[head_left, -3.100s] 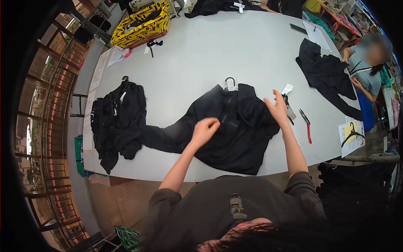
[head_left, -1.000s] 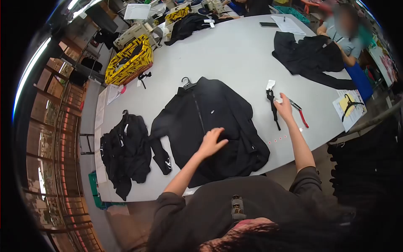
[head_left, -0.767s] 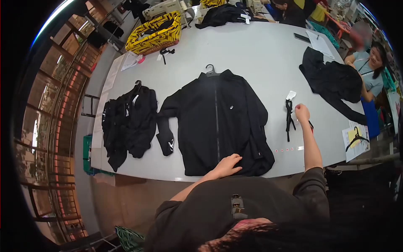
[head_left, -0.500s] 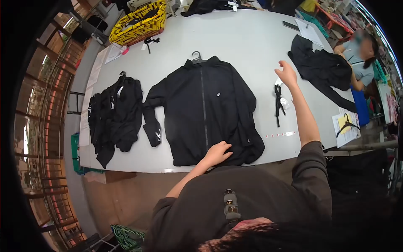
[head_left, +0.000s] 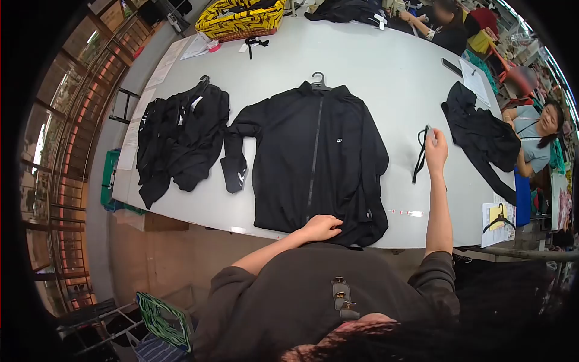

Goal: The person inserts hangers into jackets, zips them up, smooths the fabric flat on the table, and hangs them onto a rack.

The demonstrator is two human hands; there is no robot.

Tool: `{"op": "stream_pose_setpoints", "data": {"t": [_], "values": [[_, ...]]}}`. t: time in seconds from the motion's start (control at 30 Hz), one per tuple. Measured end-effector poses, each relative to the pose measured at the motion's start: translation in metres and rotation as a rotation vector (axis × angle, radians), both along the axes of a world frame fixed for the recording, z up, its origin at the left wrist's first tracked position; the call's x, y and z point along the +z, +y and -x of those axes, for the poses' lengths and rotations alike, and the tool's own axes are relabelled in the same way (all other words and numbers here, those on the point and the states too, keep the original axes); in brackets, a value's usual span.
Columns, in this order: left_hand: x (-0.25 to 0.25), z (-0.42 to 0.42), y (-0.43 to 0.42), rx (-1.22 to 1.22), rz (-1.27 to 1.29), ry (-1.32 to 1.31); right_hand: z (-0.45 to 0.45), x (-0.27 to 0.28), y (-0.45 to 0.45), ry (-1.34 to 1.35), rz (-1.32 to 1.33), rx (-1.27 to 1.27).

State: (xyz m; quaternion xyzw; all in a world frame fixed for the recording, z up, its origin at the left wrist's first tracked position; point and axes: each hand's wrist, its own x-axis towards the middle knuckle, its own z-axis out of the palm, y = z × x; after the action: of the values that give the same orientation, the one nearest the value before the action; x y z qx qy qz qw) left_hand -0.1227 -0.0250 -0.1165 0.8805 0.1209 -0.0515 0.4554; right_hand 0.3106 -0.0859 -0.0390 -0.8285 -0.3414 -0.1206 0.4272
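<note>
A black zip-front jacket [head_left: 295,163] lies front up on the table, with a black hanger [head_left: 319,82] at its collar. One sleeve bends out to the left and the other lies folded down along the right side. My left hand [head_left: 322,228] rests on the jacket's lower hem, fingers stretched out over the fabric. To the right of the jacket, my right hand [head_left: 436,151] is closed on a looped black cord [head_left: 418,161], which hangs down from the fingers. Whatever else may be inside that grip is hidden.
More black garments [head_left: 181,133] on a hanger lie at the left. Another black jacket [head_left: 482,133] lies at the right, near a seated person. A yellow-and-black basket [head_left: 238,27] stands at the far edge. Small red-marked stickers [head_left: 407,213] are on the white table [head_left: 362,54].
My right hand has come down onto the black cord, closed on it and lifted it. My left hand stays on the jacket's hem. The whole view has shifted slightly.
</note>
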Motion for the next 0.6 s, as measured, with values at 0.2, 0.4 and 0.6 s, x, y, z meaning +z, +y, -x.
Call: {"op": "stream_pose_setpoints", "data": {"t": [0.2,0.4,0.6], "values": [[-0.013,-0.023,-0.009,-0.221,0.076,-0.029,0.145,0.051,0.066,-0.373,0.036,0.326],[-0.007,-0.022,-0.008,-0.247,0.228,-0.03,0.262,-0.086,0.024,-0.245,0.566,0.592],[0.001,-0.018,0.015,-0.249,0.595,0.176,0.284,-0.084,-0.018,-0.107,0.571,0.653]]}}
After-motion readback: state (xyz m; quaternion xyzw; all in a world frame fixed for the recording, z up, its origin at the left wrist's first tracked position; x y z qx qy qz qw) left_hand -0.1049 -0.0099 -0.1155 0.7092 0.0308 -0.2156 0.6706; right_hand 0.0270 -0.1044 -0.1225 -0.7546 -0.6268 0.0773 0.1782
